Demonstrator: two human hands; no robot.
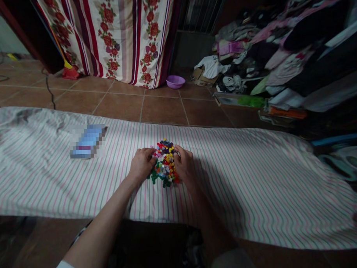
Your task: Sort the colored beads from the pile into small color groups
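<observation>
A heap of small, many-coloured plastic building blocks (165, 168) lies on the striped cloth in front of me. My left hand (142, 163) is at the heap's left edge, its thumb and forefinger apart and touching the pink and green pieces. Against the right edge rests my right hand (184, 162), with its fingers curled and its thumb and forefinger close together. Something small and dark shows by those fingertips, too small to name. Both palms face the heap, and the undersides of the fingers are partly hidden.
The striped cloth (250, 186) covers a long, low surface. A blurred-out blue rectangular item (89, 141) lies on its left part. Beyond, on the tiled floor (162, 109), stand a purple basin (175, 81), a red dustpan or broom head (70, 72) and piled clothes (269, 56).
</observation>
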